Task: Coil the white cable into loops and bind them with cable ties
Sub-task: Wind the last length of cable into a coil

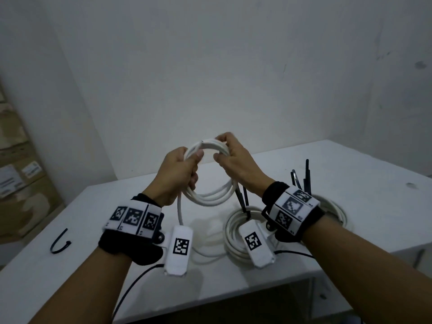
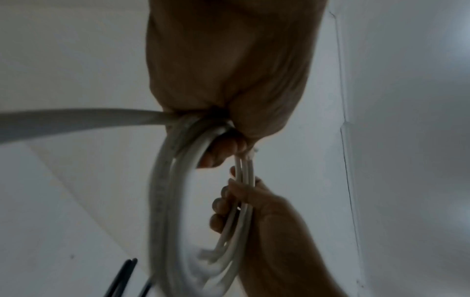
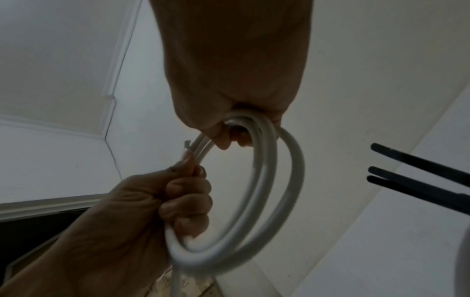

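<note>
Gripping white cable (image 1: pixel 211 195) coil upright w/ both hands' fingers curled round it, tail hanging down.

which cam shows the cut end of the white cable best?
Right wrist: the cable's cut end sticks out bare past the left hand's thumb, against the pale wall. Head shows the end atop the coil, small and blurred. Left wrist shows something at beside the palm, too dark to tell.
</note>
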### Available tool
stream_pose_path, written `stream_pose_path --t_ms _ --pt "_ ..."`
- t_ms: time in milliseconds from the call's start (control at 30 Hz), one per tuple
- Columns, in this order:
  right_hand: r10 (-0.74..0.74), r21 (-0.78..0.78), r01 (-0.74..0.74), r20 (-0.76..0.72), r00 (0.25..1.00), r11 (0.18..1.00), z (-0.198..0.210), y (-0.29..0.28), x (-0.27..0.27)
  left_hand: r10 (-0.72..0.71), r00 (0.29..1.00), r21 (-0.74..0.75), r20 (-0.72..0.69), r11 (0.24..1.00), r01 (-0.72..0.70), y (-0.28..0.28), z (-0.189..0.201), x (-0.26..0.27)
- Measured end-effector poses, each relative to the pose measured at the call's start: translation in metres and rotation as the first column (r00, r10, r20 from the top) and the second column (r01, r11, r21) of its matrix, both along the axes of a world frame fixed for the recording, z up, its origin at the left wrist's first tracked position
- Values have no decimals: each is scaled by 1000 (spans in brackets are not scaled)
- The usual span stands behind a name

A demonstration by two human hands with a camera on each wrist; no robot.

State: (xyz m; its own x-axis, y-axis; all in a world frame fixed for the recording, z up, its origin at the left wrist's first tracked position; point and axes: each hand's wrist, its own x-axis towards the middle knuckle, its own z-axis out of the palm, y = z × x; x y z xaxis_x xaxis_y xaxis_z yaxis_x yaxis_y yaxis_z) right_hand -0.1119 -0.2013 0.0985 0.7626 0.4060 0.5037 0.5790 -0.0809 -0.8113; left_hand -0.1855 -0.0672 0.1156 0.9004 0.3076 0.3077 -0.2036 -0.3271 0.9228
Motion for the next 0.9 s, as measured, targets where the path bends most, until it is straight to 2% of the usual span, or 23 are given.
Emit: stream_pose_path --t_ms 67,100,167,200,233,267,333,367,400,467,533,567,600,633,733,767,900 --pt "-171 -22 174 121 978 984 -4 -1 -3 99 992 -62 75 994 -94 5 1 4" --pt "-267 26 267 168 949 963 -6 -3 -9 138 984 -102 112 987 -127 9 3 5" --pt "-363 110 349 162 918 931 -14 -3 -26 201 964 -185 175 968 -168 17 5 7" --pt "-320 70 314 106 941 947 -22 -3 -36 228 954 -224 196 957 -183 20 6 8" --pt "-204 -18 203 -7 979 979 -29 -2 -47 253 944 -262 210 945 -195 22 8 8" --pt "-53 -118 33 -169 984 993 -38 1 -60 274 937 -297 215 933 -204 22 9 8" --pt "134 -208 -266 -493 860 941 -55 9 -80 299 930 -349 216 913 -212 20 12 6" --pt "177 -145 -324 -601 780 935 -63 16 -83 300 929 -362 215 908 -210 19 14 5" --pt "224 -10 -313 -677 701 950 -67 23 -85 297 931 -373 212 905 -204 18 15 3" --pt "336 324 -122 -767 547 938 -66 38 -77 281 940 -402 193 897 -185 17 15 -1" --pt "483 578 137 -771 415 805 -56 46 -63 262 951 -422 164 890 -173 18 14 -5" --pt "538 641 230 -751 382 732 -49 47 -54 254 956 -424 149 890 -170 18 12 -7" --pt "558 667 272 -736 383 694 -44 47 -48 244 961 -425 133 889 -168 19 11 -9" --pt "534 657 259 -738 413 708 -40 45 -43 232 966 -426 117 890 -162 19 9 -10" --pt "382 495 88 -761 525 865 -34 38 -40 192 978 -432 80 891 -139 17 4 -13" --pt "366 457 37 -756 542 889 -33 36 -40 183 980 -433 72 891 -135 15 3 -13" --pt "472 501 -101 -701 534 859 -31 29 -34 195 980 -398 46 903 -161 12 -3 -10"
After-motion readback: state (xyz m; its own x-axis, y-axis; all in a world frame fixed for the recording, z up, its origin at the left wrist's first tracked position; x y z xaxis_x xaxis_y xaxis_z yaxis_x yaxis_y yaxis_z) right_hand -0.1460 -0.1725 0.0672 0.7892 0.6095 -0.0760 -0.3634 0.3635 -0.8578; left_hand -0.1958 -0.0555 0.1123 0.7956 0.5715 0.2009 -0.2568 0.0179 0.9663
